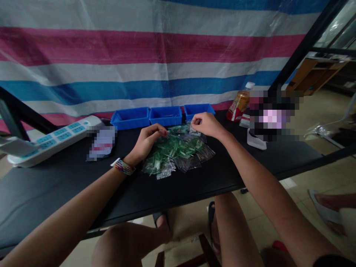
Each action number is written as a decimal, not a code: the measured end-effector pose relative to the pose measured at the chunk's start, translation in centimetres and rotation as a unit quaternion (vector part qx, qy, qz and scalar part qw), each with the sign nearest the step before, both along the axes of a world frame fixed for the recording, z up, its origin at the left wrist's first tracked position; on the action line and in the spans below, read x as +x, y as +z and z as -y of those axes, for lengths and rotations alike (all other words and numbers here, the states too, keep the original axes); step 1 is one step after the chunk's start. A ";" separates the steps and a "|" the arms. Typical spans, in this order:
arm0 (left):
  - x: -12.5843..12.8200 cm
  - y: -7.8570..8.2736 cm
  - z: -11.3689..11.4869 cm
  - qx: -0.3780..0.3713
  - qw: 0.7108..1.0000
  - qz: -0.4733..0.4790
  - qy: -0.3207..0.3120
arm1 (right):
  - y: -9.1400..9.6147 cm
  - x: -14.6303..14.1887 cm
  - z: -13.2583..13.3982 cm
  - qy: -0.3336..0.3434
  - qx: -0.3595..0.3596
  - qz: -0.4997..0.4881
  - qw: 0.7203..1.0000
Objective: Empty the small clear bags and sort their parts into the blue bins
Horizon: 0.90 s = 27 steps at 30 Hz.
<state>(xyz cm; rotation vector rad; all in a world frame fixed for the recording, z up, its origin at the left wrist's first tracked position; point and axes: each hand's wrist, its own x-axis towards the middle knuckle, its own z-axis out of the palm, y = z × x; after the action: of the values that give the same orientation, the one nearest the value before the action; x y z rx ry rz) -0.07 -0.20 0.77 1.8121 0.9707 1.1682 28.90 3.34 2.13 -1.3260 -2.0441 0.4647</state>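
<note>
A spread-out pile of small clear and green-tinted plastic bags (178, 148) lies on the black table, some with thin metal pieces inside. My left hand (148, 141) is over the pile's left back edge, thumb and fingers pinched together; what sits between the tips is too small to make out. At the back right of the pile, my right hand (208, 125) has its fingers curled in a pinch on a small clear plastic bag (194, 129). Just behind both hands stand three blue bins: a left bin (130, 124), a middle bin (166, 121) and a right bin (199, 108).
On the black table (122, 200), a white power strip (59, 137) lies at left beside a blurred packet (102, 144). A drink bottle (239, 102) and a pixelated object (271, 116) stand at right. Striped sheeting (139, 48) hangs behind. Another person's foot (330, 207) shows at lower right.
</note>
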 end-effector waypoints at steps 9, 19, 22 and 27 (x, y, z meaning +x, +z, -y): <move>0.0 0.0 -0.1 -0.002 1.000 -0.002 0.000 | -0.5 -1.3 0.0 0.088 -0.076 -0.103 0.988; 0.1 -0.5 -0.2 -0.007 0.999 0.030 -0.007 | -1.0 -3.5 0.6 0.040 0.054 -0.182 0.981; 0.1 -0.5 -0.1 -0.011 0.999 0.029 -0.009 | -1.2 -3.9 0.6 0.051 0.022 -0.239 0.970; 0.3 0.0 0.4 0.003 1.000 -0.006 0.004 | -1.5 -5.3 1.4 0.092 -0.118 -0.366 0.918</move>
<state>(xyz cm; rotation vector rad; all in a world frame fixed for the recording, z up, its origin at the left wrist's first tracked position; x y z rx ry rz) 0.19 -0.62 0.73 1.8225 0.9833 1.1676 23.59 1.97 0.62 -0.8821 -1.5003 1.1330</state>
